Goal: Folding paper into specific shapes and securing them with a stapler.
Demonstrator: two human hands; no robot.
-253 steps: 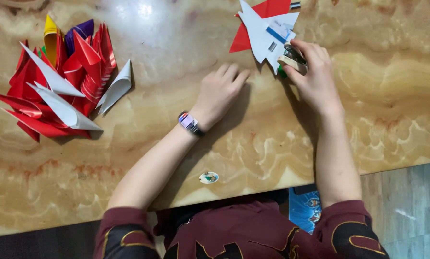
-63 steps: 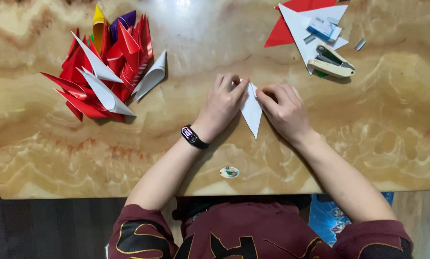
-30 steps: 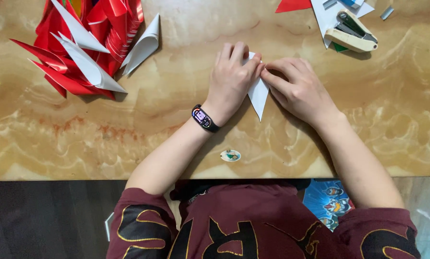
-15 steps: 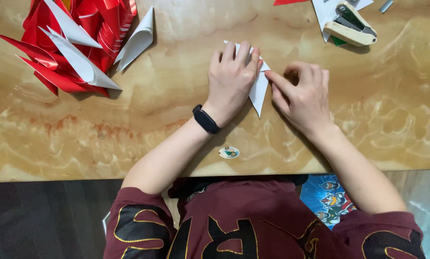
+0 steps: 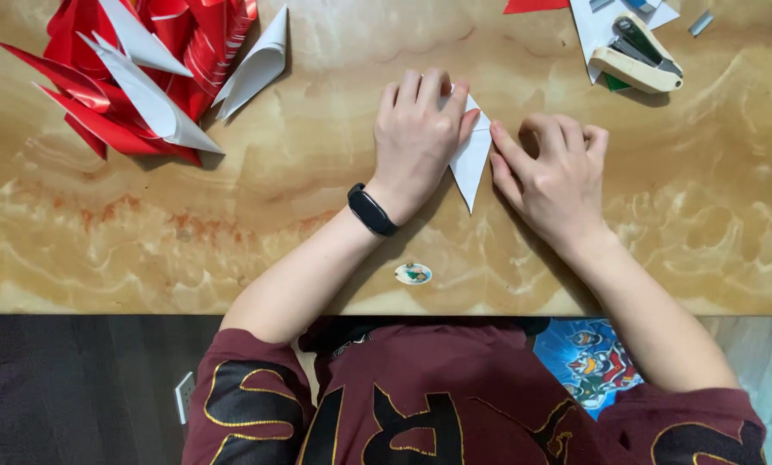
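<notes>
A white folded paper piece (image 5: 473, 159) lies on the marbled tan table (image 5: 317, 207), its point toward me. My left hand (image 5: 420, 133) presses flat on its left part, fingers together; a black band (image 5: 371, 210) is on that wrist. My right hand (image 5: 554, 176) rests beside the paper's right edge, index finger touching the fold, other fingers curled.
A heap of red and white folded paper spikes (image 5: 136, 77) fills the far left. A beige stapler (image 5: 637, 62) sits on white and red paper sheets (image 5: 592, 17) at the far right. A small round sticker (image 5: 413, 274) lies near the table's front edge.
The view has shifted slightly. My right hand's fingers have slid along the paper's right edge; my left hand still presses the paper.
</notes>
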